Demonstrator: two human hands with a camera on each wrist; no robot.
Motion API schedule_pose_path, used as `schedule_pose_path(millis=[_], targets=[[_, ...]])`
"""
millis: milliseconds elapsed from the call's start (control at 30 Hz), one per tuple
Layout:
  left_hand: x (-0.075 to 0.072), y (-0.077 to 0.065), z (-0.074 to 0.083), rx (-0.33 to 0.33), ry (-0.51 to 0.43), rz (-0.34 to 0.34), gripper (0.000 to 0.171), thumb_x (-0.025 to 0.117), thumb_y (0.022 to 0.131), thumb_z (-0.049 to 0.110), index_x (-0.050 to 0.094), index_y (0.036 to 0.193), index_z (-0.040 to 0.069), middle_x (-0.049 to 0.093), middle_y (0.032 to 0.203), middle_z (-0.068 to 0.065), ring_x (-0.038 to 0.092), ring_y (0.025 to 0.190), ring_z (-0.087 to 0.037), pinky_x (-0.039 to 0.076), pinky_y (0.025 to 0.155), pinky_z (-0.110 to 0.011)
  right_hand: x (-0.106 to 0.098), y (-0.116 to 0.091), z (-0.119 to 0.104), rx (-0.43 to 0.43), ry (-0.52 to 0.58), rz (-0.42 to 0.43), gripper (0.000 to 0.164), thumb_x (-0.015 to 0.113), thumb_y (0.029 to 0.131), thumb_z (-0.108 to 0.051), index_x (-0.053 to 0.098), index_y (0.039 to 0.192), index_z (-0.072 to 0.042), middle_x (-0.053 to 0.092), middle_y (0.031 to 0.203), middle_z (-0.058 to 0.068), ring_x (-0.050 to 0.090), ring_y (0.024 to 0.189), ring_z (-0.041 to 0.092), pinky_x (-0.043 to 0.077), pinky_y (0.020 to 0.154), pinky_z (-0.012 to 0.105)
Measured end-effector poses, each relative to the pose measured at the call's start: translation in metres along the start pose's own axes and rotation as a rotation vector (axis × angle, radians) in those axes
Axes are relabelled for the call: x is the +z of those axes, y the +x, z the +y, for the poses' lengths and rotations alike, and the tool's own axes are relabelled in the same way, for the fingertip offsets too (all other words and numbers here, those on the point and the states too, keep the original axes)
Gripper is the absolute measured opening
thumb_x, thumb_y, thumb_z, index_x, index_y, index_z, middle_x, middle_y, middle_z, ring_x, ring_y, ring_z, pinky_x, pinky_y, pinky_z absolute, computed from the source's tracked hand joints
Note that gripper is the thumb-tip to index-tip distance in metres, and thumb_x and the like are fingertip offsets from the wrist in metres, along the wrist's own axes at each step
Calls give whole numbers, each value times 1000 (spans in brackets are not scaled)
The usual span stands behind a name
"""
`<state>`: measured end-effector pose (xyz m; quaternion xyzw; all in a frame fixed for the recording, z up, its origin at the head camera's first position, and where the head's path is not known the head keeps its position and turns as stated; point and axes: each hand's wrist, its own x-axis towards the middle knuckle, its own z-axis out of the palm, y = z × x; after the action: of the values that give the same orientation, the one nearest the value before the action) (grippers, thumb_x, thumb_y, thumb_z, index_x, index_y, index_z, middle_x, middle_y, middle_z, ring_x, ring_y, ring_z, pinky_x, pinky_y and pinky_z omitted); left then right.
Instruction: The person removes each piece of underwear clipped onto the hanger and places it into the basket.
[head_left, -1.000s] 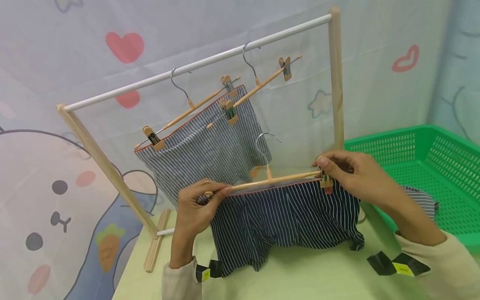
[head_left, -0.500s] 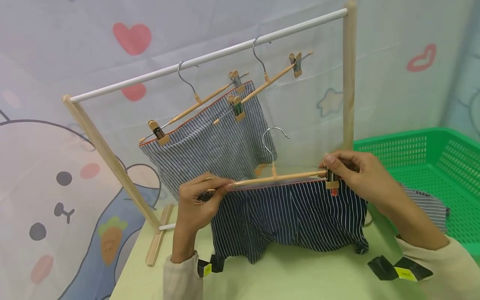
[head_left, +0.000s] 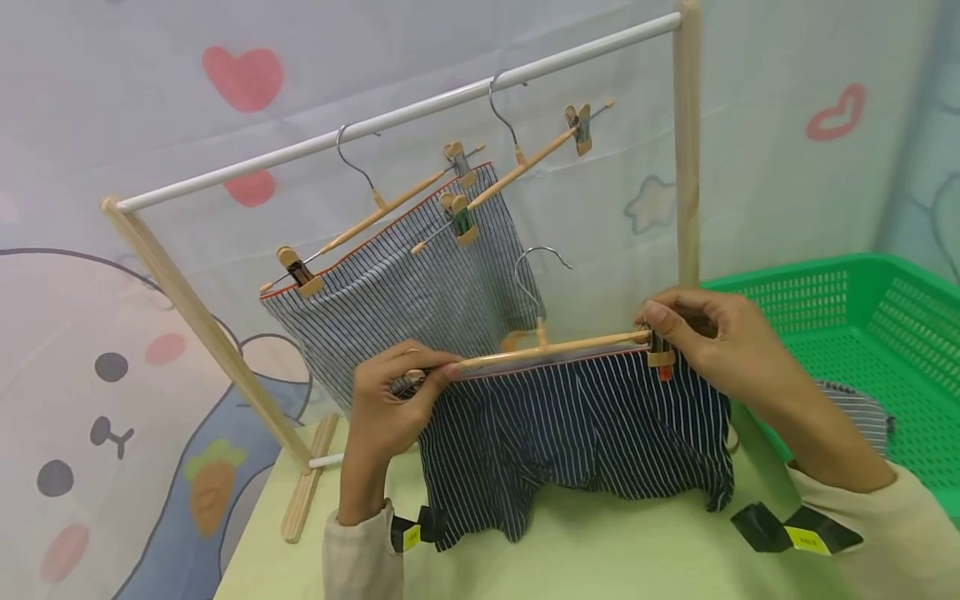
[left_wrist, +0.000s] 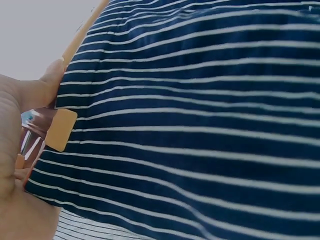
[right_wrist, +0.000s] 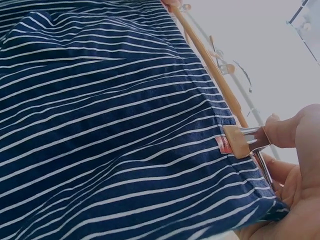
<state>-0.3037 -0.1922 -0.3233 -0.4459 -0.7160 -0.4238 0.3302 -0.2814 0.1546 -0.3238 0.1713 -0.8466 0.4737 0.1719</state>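
Observation:
Dark navy shorts [head_left: 570,425] with thin white stripes hang from a wooden clip hanger [head_left: 558,343] in the head view. My left hand [head_left: 386,404] grips the hanger's left end, thumb and fingers around its clip. In the left wrist view, that clip's tan pad [left_wrist: 61,130] sits on the waistband. At the other end my right hand [head_left: 723,337] pinches the right clip [head_left: 660,348]. The right wrist view shows this clip [right_wrist: 237,141] on the waistband beside a small red label [right_wrist: 223,144]. The hanger's metal hook [head_left: 540,254] points up, touching no rod.
Behind stands a rack with a white rod [head_left: 405,117]. Grey striped shorts [head_left: 390,275] hang there on one clip hanger, and a bare clip hanger [head_left: 525,167] hangs to their right. A green basket [head_left: 840,271] at right holds striped cloth [head_left: 855,412]. Below is a pale green tabletop [head_left: 600,550].
The head view has shifted slightly, so the rack and basket sit a little differently in it. Both hands keep their hold on the hanger and its clips, with the shorts still hanging from it.

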Motion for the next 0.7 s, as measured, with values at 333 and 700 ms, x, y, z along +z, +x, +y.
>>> schedule_pose_path(millis=[333,700], targets=[[2,1,-4,-47,-3,-12,15,74,82,-9,79,92,1,71,77,-10,58,69,-9,48,63,-21,3,-3,-1,-83,-65,98,21,55,103,-30,72,109,-19,69,96,-11,62,85,-8,46,76,12],[-4,-3,-6,14,-7,-12,15,74,82,-9,78,93,-1,70,78,-11,60,71,-11,48,64,-21,12,-3,-9,-31,-39,140,25,57,102,-36,75,109,-20,74,104,3,61,82,-11,49,71,18]])
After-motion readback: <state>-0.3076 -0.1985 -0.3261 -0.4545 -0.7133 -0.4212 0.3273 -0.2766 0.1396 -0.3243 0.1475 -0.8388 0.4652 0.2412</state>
